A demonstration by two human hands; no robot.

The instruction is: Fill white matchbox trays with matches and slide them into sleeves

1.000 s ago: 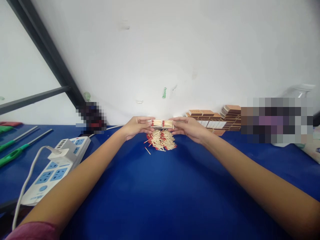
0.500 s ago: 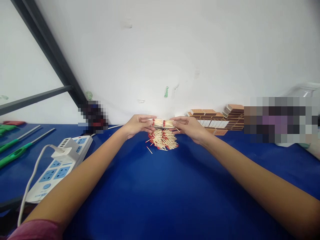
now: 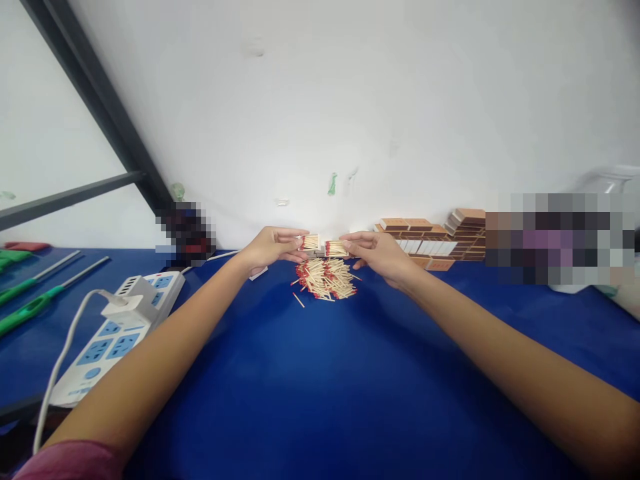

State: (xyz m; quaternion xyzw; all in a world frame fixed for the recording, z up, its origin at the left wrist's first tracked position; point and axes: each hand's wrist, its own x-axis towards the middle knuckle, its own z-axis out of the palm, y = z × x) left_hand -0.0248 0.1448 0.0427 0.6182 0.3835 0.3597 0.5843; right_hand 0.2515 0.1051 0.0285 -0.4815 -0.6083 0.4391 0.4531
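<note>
My left hand (image 3: 265, 249) is closed on a small matchbox tray (image 3: 310, 243) filled with red-tipped matches. Between the fingers of my right hand (image 3: 377, 253) is a second filled matchbox tray (image 3: 336, 248). The two trays sit side by side, a narrow gap between them. Just below lies a loose heap of matches (image 3: 327, 279) on the blue table (image 3: 320, 373), and a single match (image 3: 299, 300) rests apart at its left. Part of a small white object (image 3: 259, 273) shows under my left hand; its kind is unclear.
Stacked matchboxes (image 3: 430, 241) stand against the wall on the right. At the left lie a white power strip (image 3: 107, 347) with a plugged-in charger (image 3: 133, 300) and cable, plus long green-handled lighters (image 3: 43, 303). Blurred patches cover objects at both sides.
The left tray has shifted slightly left and up, widening the gap to the right tray. A white object now shows beneath my left hand. My right hand has barely moved.
</note>
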